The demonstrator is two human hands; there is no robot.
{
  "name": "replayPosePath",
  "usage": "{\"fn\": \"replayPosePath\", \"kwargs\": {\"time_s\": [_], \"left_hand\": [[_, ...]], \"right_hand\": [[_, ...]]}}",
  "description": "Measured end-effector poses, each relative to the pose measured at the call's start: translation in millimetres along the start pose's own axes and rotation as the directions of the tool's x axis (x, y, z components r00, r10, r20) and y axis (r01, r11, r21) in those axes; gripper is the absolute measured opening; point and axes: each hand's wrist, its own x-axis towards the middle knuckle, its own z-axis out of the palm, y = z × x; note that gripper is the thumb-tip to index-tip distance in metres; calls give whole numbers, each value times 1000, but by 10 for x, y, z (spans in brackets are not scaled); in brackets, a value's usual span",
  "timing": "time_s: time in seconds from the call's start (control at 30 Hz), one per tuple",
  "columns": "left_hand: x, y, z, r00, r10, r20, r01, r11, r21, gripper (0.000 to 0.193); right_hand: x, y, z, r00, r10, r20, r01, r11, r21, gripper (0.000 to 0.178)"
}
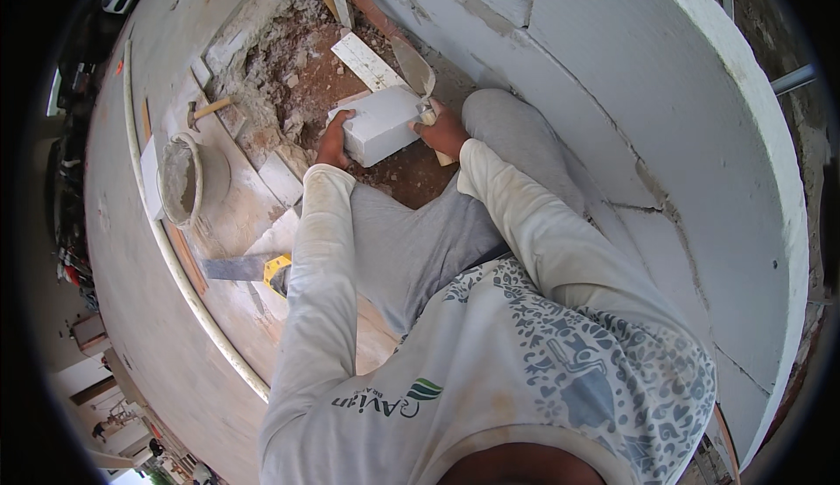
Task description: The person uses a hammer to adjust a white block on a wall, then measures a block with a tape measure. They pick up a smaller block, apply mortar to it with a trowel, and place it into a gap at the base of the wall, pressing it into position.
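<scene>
A white block (381, 123) lies on the red earth in front of my knees. My left hand (333, 141) grips its left end. My right hand (442, 130) presses against its right end while also holding the wooden handle of a trowel (413, 66), whose mortar-smeared blade points up and away over the block. Both forearms are in pale long sleeves. Under the block's far side lies a flat white slab piece (367, 60).
A white block wall (665, 108) with mortar joints curves along the right. Rubble (284, 73) fills the dug patch. At left stand a mortar bucket (181, 179), a hammer (203, 112), a handsaw with yellow handle (249, 267) and a white pipe (166, 249).
</scene>
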Motion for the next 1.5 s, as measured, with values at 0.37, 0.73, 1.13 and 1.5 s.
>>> {"fn": "replayPosePath", "kwargs": {"time_s": [0.37, 0.73, 1.13, 1.5], "left_hand": [[-284, -30, 339, 914, 274, -301, -197, 945, 261, 100], [-519, -58, 846, 825, 559, 84, -314, 329, 891, 123], [-487, -273, 401, 855, 375, 357, -473, 287, 833, 125], [-581, -183, 596, 907, 374, 192, -420, 780, 464, 114]], "right_hand": [[-111, -140, -64, 990, -24, 138, 19, 999, 36, 68], [-152, -190, -6, 967, 193, 167, -242, 899, 366, 51], [-85, -120, -12, 963, 238, 125, -269, 863, 427, 50], [13, -174, -33, 962, 260, 90, -272, 853, 446, 51]]}}
